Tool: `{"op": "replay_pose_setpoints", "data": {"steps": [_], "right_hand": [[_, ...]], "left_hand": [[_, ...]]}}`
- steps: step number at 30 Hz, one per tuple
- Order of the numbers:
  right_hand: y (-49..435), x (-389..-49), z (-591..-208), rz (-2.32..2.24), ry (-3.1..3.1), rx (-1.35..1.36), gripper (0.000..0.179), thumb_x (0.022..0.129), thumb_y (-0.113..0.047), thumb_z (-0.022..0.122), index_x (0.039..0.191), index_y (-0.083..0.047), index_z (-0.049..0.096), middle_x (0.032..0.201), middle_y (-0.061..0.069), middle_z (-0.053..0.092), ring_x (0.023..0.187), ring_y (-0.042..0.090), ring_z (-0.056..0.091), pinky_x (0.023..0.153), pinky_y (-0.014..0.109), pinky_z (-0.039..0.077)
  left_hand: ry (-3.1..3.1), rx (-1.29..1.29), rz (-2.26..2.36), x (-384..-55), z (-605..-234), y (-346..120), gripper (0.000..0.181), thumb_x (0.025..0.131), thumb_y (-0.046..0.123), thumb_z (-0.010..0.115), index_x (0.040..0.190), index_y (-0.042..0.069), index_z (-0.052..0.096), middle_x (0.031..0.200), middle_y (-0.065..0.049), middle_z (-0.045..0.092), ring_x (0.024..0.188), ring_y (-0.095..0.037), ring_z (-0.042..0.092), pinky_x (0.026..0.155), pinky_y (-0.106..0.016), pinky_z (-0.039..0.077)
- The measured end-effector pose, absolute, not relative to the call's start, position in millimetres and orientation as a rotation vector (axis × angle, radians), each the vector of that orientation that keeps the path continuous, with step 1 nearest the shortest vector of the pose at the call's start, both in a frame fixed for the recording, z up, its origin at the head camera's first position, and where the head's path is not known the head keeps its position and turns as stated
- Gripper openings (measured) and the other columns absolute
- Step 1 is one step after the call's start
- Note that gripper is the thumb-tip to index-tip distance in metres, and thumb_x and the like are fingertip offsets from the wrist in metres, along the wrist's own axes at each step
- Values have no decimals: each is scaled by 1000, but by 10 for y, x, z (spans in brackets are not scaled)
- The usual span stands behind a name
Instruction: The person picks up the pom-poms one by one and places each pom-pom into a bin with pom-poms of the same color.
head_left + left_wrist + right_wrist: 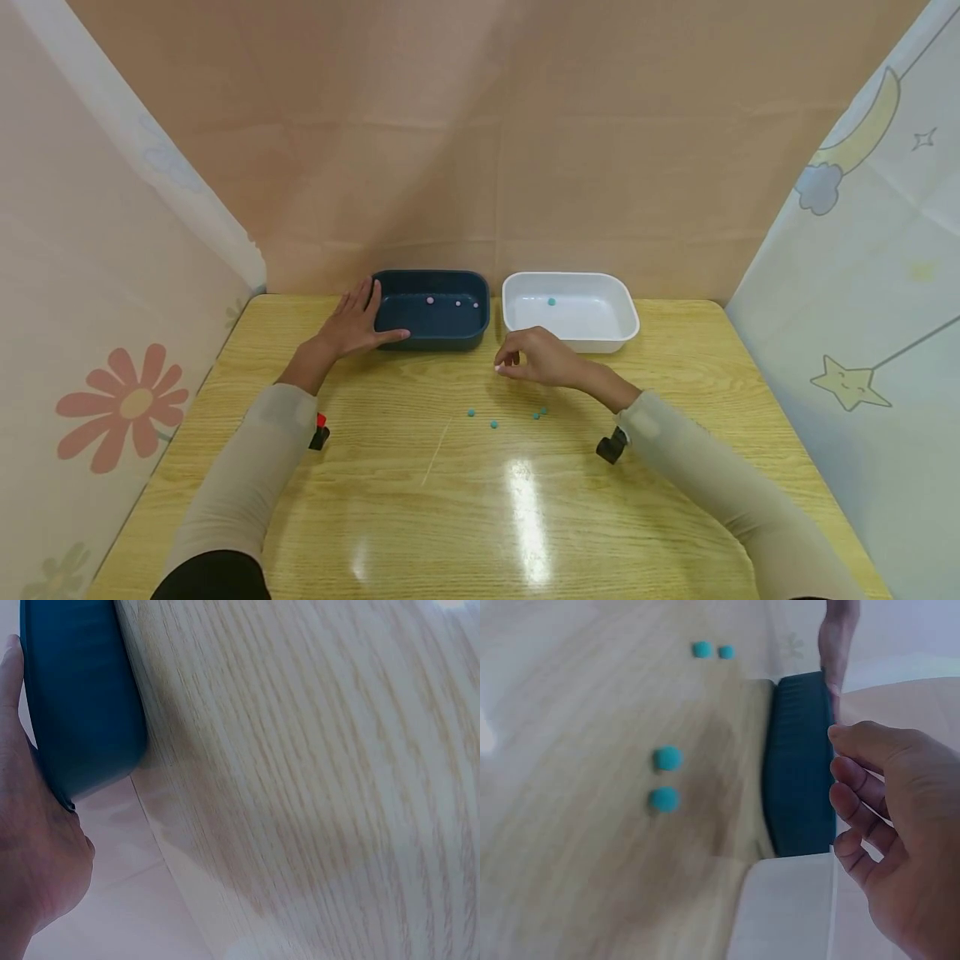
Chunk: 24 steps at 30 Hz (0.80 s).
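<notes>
My left hand (351, 327) rests with spread, straight fingers on the left end of a dark blue tray (435, 342), its thumb along the front rim. Inside that tray lie 3 small pale pink balls (430, 300). In front of the gap between the trays, my right hand (542, 358) pinches a tiny pale ball (497, 367) between thumb and fingertips; the ball is hidden in the right wrist view. Beside it stands a white tray (628, 321) holding one teal ball (551, 302). Several teal balls (667, 757) lie on the table nearer to me.
Both trays stand side by side at the back edge of the wooden table (420, 517), against a brown backdrop (487, 167). Patterned white panels (862, 317) close off the left and right sides.
</notes>
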State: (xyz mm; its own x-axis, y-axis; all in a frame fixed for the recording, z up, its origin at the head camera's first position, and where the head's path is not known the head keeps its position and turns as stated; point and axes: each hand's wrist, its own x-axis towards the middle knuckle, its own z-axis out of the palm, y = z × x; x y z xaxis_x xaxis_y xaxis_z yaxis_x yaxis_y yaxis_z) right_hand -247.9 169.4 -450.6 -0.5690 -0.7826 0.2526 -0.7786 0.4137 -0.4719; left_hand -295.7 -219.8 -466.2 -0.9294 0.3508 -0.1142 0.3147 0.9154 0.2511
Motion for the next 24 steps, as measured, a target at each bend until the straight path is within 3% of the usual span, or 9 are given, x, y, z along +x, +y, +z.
{"op": "replay_pose_setpoints", "data": {"steps": [17, 24], "right_hand": [[1612, -2754, -4216, -992, 2701, -1490, 4, 95, -10, 80, 95, -8, 84, 81, -3, 71, 72, 9, 64, 64, 33, 54], [1584, -2859, -4146, -1009, 2731, -1502, 4, 94, -7, 80, 96, -5, 83, 82, 0, 73, 73, 12, 66, 67, 32, 55]], "left_hand": [[2920, 517, 343, -2961, -4672, -2202, 125, 94, 82, 50, 167, -1, -9, 175, -22, -16, 163, -37, -13, 130, -59, -2], [2926, 521, 321, -2969, -4676, -2205, 124, 95, 81, 50, 167, -1, -10, 175, -22, -16, 163, -37, -12, 130, -58, -3]]}}
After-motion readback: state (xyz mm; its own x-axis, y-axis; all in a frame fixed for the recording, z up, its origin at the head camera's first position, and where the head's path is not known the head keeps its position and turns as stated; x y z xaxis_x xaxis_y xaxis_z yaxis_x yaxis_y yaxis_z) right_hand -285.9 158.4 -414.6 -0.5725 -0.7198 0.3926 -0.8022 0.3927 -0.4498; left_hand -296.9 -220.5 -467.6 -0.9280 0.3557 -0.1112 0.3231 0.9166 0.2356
